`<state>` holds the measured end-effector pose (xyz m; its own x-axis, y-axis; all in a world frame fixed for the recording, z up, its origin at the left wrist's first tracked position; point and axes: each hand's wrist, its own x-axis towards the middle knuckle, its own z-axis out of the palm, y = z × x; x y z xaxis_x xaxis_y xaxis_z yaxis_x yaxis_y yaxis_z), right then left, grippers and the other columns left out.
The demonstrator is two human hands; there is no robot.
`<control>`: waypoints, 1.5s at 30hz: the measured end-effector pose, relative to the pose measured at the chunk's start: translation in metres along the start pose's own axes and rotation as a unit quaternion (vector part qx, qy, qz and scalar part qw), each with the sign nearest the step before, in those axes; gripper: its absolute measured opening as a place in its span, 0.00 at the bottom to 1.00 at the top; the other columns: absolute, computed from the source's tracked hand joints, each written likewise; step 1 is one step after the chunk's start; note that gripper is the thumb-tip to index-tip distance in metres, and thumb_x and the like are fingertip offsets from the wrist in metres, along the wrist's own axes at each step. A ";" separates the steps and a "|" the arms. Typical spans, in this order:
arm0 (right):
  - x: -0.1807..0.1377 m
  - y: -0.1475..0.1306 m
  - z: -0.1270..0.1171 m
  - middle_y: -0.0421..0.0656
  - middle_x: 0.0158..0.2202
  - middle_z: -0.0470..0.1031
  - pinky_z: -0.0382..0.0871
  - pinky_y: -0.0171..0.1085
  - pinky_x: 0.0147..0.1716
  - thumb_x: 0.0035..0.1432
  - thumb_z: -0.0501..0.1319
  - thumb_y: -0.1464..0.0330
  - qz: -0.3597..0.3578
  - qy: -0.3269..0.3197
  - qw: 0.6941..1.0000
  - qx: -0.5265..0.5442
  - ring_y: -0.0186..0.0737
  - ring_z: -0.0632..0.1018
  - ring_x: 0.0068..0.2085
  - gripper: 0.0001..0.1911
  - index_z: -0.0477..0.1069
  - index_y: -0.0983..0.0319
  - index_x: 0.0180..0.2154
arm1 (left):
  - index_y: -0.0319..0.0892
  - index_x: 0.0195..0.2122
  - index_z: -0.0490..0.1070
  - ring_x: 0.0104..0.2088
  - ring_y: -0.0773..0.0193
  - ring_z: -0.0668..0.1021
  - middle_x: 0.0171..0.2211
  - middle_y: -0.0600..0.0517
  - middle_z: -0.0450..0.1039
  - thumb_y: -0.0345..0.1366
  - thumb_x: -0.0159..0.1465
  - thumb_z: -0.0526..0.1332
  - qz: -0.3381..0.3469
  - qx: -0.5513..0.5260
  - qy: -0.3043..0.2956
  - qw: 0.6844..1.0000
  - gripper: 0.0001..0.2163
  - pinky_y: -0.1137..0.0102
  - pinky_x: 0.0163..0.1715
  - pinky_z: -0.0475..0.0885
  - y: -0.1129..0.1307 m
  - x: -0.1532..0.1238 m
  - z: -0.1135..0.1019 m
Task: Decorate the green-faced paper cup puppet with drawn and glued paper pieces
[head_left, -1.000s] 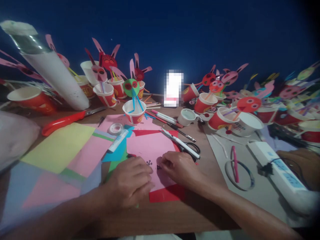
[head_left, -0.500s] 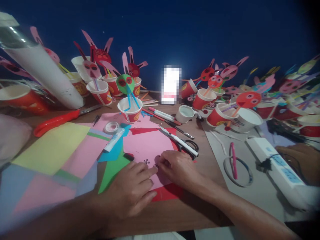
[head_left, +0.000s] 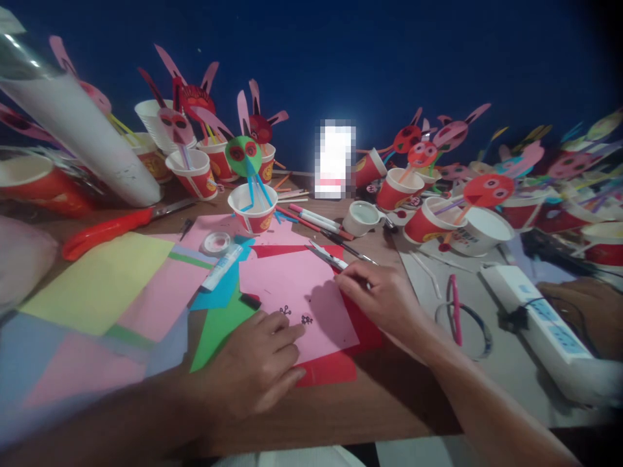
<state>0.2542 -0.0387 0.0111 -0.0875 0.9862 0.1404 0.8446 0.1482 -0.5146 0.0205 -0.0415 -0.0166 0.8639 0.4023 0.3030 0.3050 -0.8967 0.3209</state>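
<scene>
My left hand (head_left: 256,363) lies on the table with its fingers loosely curled, the fingertips pressing the near edge of a pink paper sheet (head_left: 292,285). Two small black cut-out shapes (head_left: 296,315) sit on that sheet just beyond the fingertips. My right hand (head_left: 384,295) has closed its fingers around the handle of the white-handled scissors (head_left: 327,255), whose blades point away to the left. A red sheet (head_left: 331,370) lies under the pink one, and a green sheet (head_left: 219,327) pokes out on the left.
Paper cups with bunny-face cut-outs on straws (head_left: 253,201) crowd the back and right of the table. Red-handled scissors (head_left: 111,227), a glue stick (head_left: 221,267), a tape roll (head_left: 217,242), markers (head_left: 316,224) and coloured sheets (head_left: 104,279) lie left. A white power strip (head_left: 535,318) and another person's hand (head_left: 584,311) are at right.
My right hand left the small black shapes on the pink sheet and moved up and right to take hold of the white-handled scissors. My left hand stayed on the sheet.
</scene>
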 end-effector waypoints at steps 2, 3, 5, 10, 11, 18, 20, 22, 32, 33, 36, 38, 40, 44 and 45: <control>0.004 0.010 -0.008 0.39 0.28 0.74 0.59 0.32 0.30 0.58 0.55 0.62 0.010 0.044 0.997 -0.055 0.35 0.73 0.30 0.10 0.71 0.59 0.31 | 0.40 0.31 0.71 0.40 0.58 0.69 0.44 0.50 0.74 0.34 0.60 0.57 -0.004 -0.005 -0.002 1.000 0.06 0.63 0.38 0.65 0.001 0.000 -0.001; 0.006 0.015 -0.010 0.40 0.30 0.75 0.60 0.33 0.31 0.57 0.56 0.62 0.010 0.054 0.995 -0.084 0.37 0.73 0.32 0.09 0.71 0.59 0.32 | 0.40 0.31 0.71 0.40 0.58 0.69 0.44 0.50 0.74 0.34 0.60 0.57 -0.008 -0.008 -0.003 1.000 0.06 0.63 0.38 0.65 0.002 0.001 -0.001; 0.009 0.023 -0.007 0.42 0.32 0.75 0.62 0.35 0.34 0.54 0.58 0.61 0.003 0.056 0.989 -0.136 0.39 0.74 0.35 0.09 0.71 0.58 0.33 | 0.40 0.30 0.71 0.41 0.58 0.69 0.45 0.51 0.74 0.34 0.60 0.57 -0.020 -0.010 -0.005 1.000 0.06 0.63 0.39 0.65 0.003 0.001 -0.002; 0.011 0.036 0.009 0.43 0.33 0.75 0.63 0.37 0.36 0.53 0.58 0.60 -0.019 0.040 0.977 -0.207 0.42 0.74 0.37 0.09 0.71 0.58 0.34 | 0.40 0.30 0.71 0.40 0.58 0.68 0.44 0.51 0.74 0.34 0.61 0.56 -0.026 -0.012 -0.004 1.000 0.06 0.63 0.38 0.65 0.004 0.002 -0.002; 0.011 0.037 0.011 0.43 0.33 0.75 0.63 0.37 0.35 0.54 0.58 0.61 -0.023 0.038 0.976 -0.213 0.42 0.74 0.37 0.09 0.71 0.58 0.34 | 0.40 0.30 0.71 0.40 0.58 0.68 0.44 0.51 0.74 0.34 0.61 0.56 -0.018 -0.010 -0.002 1.000 0.06 0.63 0.38 0.65 0.004 0.003 -0.002; 0.008 0.026 -0.002 0.45 0.35 0.75 0.64 0.39 0.38 0.58 0.55 0.65 -0.032 0.102 0.987 -0.117 0.42 0.75 0.37 0.10 0.70 0.60 0.40 | 0.40 0.29 0.71 0.38 0.60 0.68 0.42 0.50 0.74 0.33 0.60 0.56 -0.012 -0.003 0.003 1.000 0.06 0.65 0.37 0.65 0.003 0.004 -0.003; 0.005 0.017 -0.009 0.43 0.32 0.75 0.66 0.38 0.34 0.58 0.55 0.65 0.001 0.134 0.991 -0.006 0.39 0.75 0.31 0.16 0.65 0.59 0.49 | 0.40 0.29 0.71 0.38 0.60 0.68 0.41 0.49 0.75 0.32 0.60 0.56 -0.003 -0.008 0.001 1.000 0.06 0.65 0.37 0.65 0.003 0.003 -0.003; 0.001 0.008 -0.014 0.40 0.27 0.74 0.67 0.36 0.27 0.60 0.53 0.65 0.033 0.120 0.979 0.164 0.35 0.72 0.24 0.17 0.63 0.57 0.51 | 0.40 0.30 0.71 0.39 0.60 0.68 0.42 0.50 0.74 0.31 0.60 0.56 -0.003 -0.011 -0.004 1.000 0.05 0.64 0.38 0.65 0.002 0.003 -0.002; -0.006 -0.004 0.000 0.44 0.37 0.76 0.71 0.41 0.31 0.47 0.65 0.59 0.070 -0.114 0.806 0.576 0.42 0.77 0.34 0.22 0.62 0.54 0.43 | 0.40 0.30 0.69 0.38 0.58 0.69 0.35 0.48 0.72 0.31 0.60 0.55 -0.007 -0.007 -0.021 1.000 0.05 0.63 0.37 0.65 0.000 0.000 0.001; -0.007 -0.005 0.004 0.44 0.36 0.76 0.71 0.41 0.32 0.47 0.65 0.59 0.064 -0.115 0.804 0.579 0.42 0.77 0.34 0.22 0.61 0.55 0.43 | 0.40 0.29 0.69 0.38 0.58 0.69 0.34 0.48 0.72 0.31 0.60 0.55 -0.008 -0.010 -0.023 1.000 0.05 0.63 0.38 0.65 0.000 0.000 0.001; -0.013 -0.010 0.015 0.41 0.27 0.75 0.70 0.37 0.28 0.55 0.58 0.56 0.056 -0.105 0.801 0.587 0.38 0.77 0.29 0.13 0.62 0.57 0.38 | 0.40 0.29 0.70 0.40 0.58 0.70 0.30 0.49 0.71 0.30 0.61 0.55 -0.006 -0.023 -0.017 1.000 0.06 0.63 0.41 0.65 0.001 0.001 0.002; -0.017 -0.013 0.020 0.39 0.23 0.73 0.69 0.35 0.26 0.60 0.52 0.59 0.053 -0.091 0.826 0.554 0.35 0.74 0.25 0.11 0.65 0.59 0.36 | 0.40 0.31 0.71 0.43 0.57 0.69 0.32 0.48 0.72 0.31 0.61 0.55 -0.007 -0.022 -0.002 1.000 0.06 0.62 0.43 0.65 0.001 0.001 0.002; -0.021 -0.016 0.023 0.39 0.21 0.70 0.68 0.32 0.25 0.61 0.52 0.61 0.045 -0.071 0.871 0.485 0.33 0.73 0.24 0.12 0.68 0.61 0.35 | 0.41 0.33 0.71 0.44 0.57 0.69 0.32 0.48 0.72 0.31 0.61 0.55 -0.010 -0.021 0.010 1.000 0.06 0.62 0.44 0.65 0.002 0.002 0.002; -0.023 -0.018 0.028 0.38 0.25 0.71 0.66 0.30 0.24 0.58 0.55 0.67 0.020 -0.060 0.938 0.342 0.31 0.72 0.25 0.06 0.69 0.61 0.34 | 0.41 0.33 0.71 0.44 0.58 0.70 0.33 0.48 0.73 0.31 0.61 0.55 -0.013 -0.017 0.014 1.000 0.06 0.63 0.44 0.65 0.003 0.003 0.002; -0.023 -0.018 0.030 0.38 0.26 0.71 0.66 0.29 0.24 0.57 0.56 0.68 0.016 -0.054 0.948 0.313 0.31 0.72 0.25 0.04 0.68 0.61 0.33 | 0.41 0.32 0.71 0.44 0.58 0.70 0.34 0.48 0.73 0.31 0.61 0.55 -0.015 -0.014 0.016 1.000 0.06 0.63 0.44 0.65 0.003 0.003 0.002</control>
<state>0.2253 -0.0621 -0.0084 -0.1483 0.9879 0.0460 0.3719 0.0988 -0.9230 0.0253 -0.0436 -0.0168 0.8413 0.4354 0.3205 0.3191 -0.8784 0.3558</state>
